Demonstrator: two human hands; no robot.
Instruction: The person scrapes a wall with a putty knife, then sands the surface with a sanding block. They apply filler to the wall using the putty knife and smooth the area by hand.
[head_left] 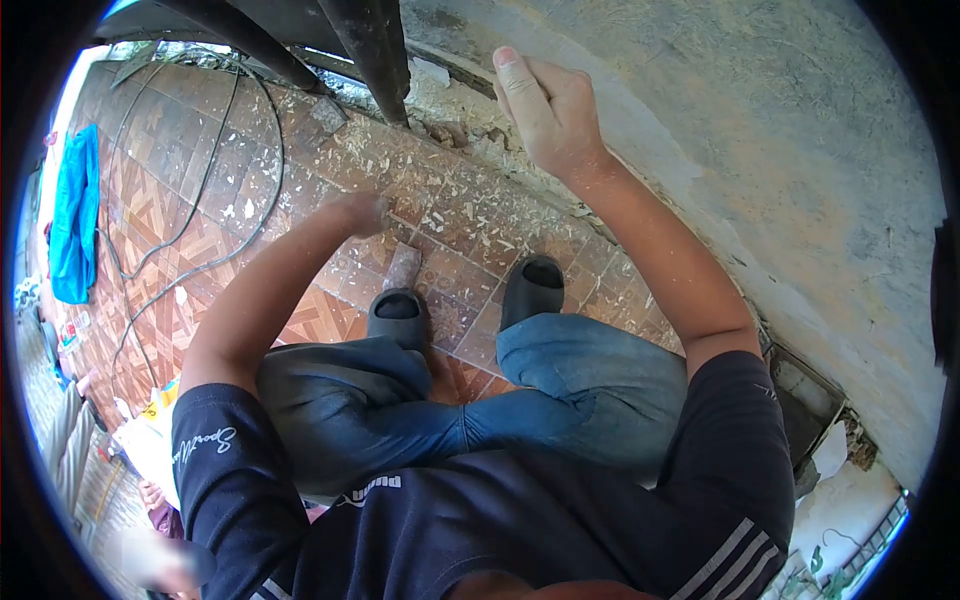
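My right hand (548, 112) is raised beside the rough plastered wall (780, 150), fingers curled in and thumb laid along the top. Whatever it may hold is hidden from this side. Lower down, over the tiled floor (330, 312), my left hand (365, 212) is smeared by motion, so its fingers do not show clearly. Pale shavings or chips (440, 210) lie scattered on the tiles beneath both hands. A flat, dusty, block-like piece (403, 268) lies just beyond my left sandal (398, 312).
Dark metal legs or posts (370, 60) stand at the top, by the crumbling wall base. A long cable (283, 150) loops across the floor on the left. Blue cloth (75, 215) hangs at the far left. Another person (165, 515) is at the lower left.
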